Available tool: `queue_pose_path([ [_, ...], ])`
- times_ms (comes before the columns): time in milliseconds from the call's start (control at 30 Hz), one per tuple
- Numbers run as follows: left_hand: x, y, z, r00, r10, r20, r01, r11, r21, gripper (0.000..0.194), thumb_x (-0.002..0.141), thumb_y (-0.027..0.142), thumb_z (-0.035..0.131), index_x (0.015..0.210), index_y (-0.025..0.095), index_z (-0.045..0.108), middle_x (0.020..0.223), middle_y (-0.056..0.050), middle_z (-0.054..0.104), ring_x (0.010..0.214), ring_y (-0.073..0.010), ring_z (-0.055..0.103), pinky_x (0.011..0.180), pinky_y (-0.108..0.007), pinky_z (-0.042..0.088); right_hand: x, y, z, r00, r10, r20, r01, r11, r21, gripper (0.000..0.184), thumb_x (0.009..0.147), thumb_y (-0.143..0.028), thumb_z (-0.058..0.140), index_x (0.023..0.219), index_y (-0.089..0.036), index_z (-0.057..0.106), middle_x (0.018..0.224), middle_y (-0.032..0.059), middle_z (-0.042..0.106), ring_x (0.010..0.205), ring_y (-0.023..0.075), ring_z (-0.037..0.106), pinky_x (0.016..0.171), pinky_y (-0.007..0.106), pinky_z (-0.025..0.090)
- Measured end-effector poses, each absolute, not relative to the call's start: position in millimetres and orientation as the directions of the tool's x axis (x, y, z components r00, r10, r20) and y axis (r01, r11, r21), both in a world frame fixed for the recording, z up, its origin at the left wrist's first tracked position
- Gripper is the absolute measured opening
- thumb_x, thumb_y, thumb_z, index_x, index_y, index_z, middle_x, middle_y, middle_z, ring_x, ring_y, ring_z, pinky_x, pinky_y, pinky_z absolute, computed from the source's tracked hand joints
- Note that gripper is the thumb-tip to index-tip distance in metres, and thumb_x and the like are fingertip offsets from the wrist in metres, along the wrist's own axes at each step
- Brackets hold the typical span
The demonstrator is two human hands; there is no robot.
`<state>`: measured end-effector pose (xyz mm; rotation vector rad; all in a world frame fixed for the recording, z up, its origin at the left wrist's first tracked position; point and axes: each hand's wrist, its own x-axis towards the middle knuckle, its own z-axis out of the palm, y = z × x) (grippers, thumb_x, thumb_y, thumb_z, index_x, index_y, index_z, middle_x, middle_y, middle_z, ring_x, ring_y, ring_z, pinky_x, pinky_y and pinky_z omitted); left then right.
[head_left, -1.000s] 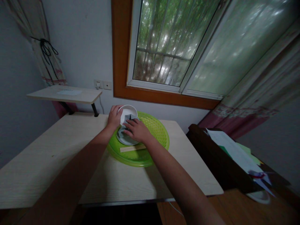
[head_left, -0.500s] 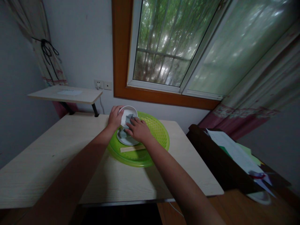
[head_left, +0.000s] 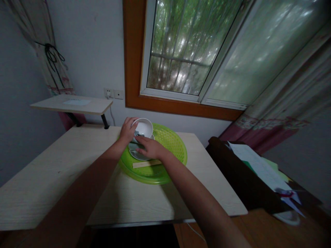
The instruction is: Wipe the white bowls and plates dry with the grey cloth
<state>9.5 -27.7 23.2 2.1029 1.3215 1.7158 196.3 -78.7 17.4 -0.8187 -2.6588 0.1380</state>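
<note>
My left hand (head_left: 126, 131) grips the left rim of a white bowl (head_left: 145, 126), which is tilted toward me. With my right hand (head_left: 150, 147) I press a grey-green cloth (head_left: 133, 146) against the bowl's near inner side; part of the cloth hangs below. Beneath the bowl lies a white plate (head_left: 141, 157), partly hidden by my right hand and the cloth. The plate rests on a round, bright green tray (head_left: 177, 144) with a patterned surface. Pale chopsticks (head_left: 144, 164) lie on the tray in front of the plate, under my right wrist.
The tray sits on a light wooden table (head_left: 77, 155). A raised shelf (head_left: 51, 103) on black legs stands at the back left. To the right, a dark brown piece of furniture (head_left: 232, 172) holds papers (head_left: 256, 162). Behind the table is a window (head_left: 186, 51) with a wooden frame.
My right hand and the cloth have moved left and down, from the bowl's middle to its near rim. The bowl has shifted slightly right, showing more of its inside.
</note>
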Motion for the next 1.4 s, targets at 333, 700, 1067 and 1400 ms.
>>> queue_pose_path([
  [333, 10, -29, 25, -0.059, 0.688, 0.724, 0.553, -0.581, 0.597, 0.031, 0.097, 0.034, 0.045, 0.115, 0.021, 0.066, 0.112, -0.008, 0.064, 0.111, -0.0219, 0.058, 0.104, -0.038, 0.045, 196, -82, 25, -0.717, 0.636, 0.284, 0.667, 0.745, 0.016, 0.053, 0.099, -0.043, 0.050, 0.144, -0.016, 0.051, 0.147, 0.0134, 0.054, 0.137, 0.0283, 0.049, 0.112, 0.045, 0.040],
  [700, 10, -28, 26, -0.106, 0.694, 0.712, 0.553, -0.554, 0.623, 0.031, 0.097, 0.035, 0.043, 0.113, 0.021, 0.066, 0.111, -0.009, 0.063, 0.112, -0.0226, 0.057, 0.104, -0.038, 0.044, 197, -88, 30, -0.604, 0.693, 0.393, 0.782, 0.610, 0.127, 0.051, 0.096, -0.048, 0.054, 0.133, -0.013, 0.058, 0.149, 0.0181, 0.051, 0.142, 0.0322, 0.040, 0.113, 0.054, 0.031],
  [1067, 9, -28, 24, -0.070, 0.695, 0.716, 0.541, -0.577, 0.612, 0.032, 0.098, 0.035, 0.043, 0.115, 0.021, 0.066, 0.112, -0.008, 0.063, 0.112, -0.0221, 0.058, 0.105, -0.039, 0.044, 195, -87, 28, -0.757, 0.577, 0.306, 0.612, 0.790, 0.027, 0.064, 0.101, -0.057, 0.039, 0.147, -0.013, 0.047, 0.148, 0.0139, 0.054, 0.138, 0.0254, 0.049, 0.116, 0.039, 0.036],
  [1400, 9, -26, 23, -0.075, 0.692, 0.718, 0.558, -0.568, 0.605, 0.031, 0.098, 0.035, 0.042, 0.113, 0.021, 0.066, 0.111, -0.008, 0.064, 0.111, -0.0224, 0.058, 0.104, -0.038, 0.045, 200, -85, 27, -0.751, 0.552, 0.363, 0.616, 0.783, 0.085, 0.058, 0.101, -0.054, 0.043, 0.149, -0.021, 0.047, 0.153, 0.0122, 0.047, 0.145, 0.0295, 0.038, 0.120, 0.049, 0.029],
])
